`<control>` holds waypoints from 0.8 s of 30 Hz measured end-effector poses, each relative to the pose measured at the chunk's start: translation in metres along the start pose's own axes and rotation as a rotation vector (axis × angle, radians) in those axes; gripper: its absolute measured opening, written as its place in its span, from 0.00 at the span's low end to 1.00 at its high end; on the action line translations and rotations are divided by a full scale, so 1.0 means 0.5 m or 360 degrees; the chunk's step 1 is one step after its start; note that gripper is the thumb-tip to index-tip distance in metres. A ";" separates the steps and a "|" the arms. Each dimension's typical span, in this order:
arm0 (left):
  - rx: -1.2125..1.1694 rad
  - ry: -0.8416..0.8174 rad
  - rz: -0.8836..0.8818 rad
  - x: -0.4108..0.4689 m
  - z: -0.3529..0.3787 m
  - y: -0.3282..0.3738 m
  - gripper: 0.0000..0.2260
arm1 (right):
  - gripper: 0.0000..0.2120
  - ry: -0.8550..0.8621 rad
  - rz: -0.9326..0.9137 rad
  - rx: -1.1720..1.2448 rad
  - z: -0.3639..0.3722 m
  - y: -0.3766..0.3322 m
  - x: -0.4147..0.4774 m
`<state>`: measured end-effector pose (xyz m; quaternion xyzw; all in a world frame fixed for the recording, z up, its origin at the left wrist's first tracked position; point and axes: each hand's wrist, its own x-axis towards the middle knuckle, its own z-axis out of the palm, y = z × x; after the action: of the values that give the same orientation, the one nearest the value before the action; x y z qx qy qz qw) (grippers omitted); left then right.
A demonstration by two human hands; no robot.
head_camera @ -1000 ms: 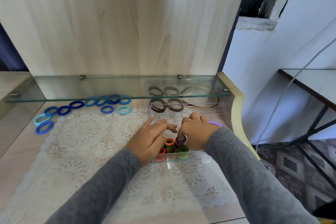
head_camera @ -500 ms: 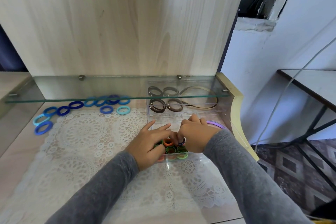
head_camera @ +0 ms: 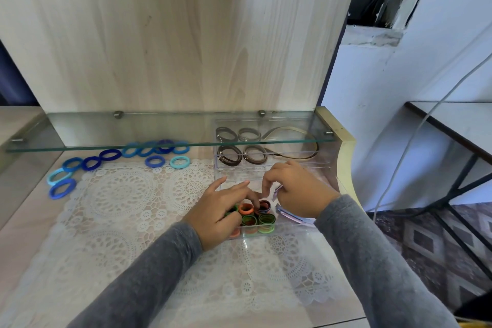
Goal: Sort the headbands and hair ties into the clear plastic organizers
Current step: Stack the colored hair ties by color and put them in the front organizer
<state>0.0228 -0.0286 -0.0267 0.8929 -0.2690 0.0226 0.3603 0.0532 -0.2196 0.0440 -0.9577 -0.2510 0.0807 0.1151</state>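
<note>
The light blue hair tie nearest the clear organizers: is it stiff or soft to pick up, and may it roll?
The light blue hair tie looks like a thick fabric ring, so it is probably soft, light and easy to pinch. It lies flat at the edge of the lace mat, so a push would likely slide it, not roll it.
</note>
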 end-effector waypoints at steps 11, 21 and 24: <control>0.0740 0.0208 -0.0060 -0.013 0.002 -0.005 0.23 | 0.14 0.0448 0.0145 -0.0125 0.071 0.026 -0.017; 0.0837 0.0117 -0.0108 -0.016 -0.001 -0.001 0.29 | 0.15 0.0498 0.0178 -0.0152 0.083 0.026 -0.011; 0.0848 0.0089 -0.0137 -0.014 -0.002 -0.002 0.30 | 0.14 0.0448 0.0188 -0.0076 0.084 0.026 -0.010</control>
<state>0.0173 -0.0240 -0.0283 0.9658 -0.2053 0.1020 0.1207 0.0463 -0.2256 0.0008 -0.9752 -0.1774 -0.0536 0.1213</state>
